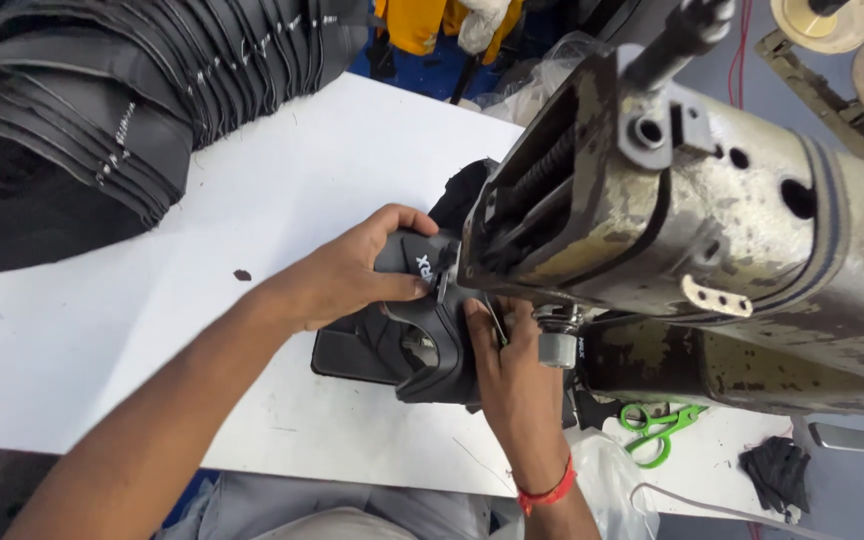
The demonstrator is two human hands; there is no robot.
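A black shoe upper [417,335] sits under the head of a worn sewing machine [692,230], near the tabletop's [252,210] front edge. The left hand [357,270] pinches its top; the right hand [507,360] presses its side, fingers closed. Feeding evenly looks wise, fingertips clear of the needle. Green scissors [657,425] lie toward the right.

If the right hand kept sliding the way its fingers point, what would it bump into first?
Most likely the sewing machine's worn metal head. The right hand points up along the black shoe upper toward the needle area, right under that head. Depth is hard to judge, so the fingertips may already touch it.
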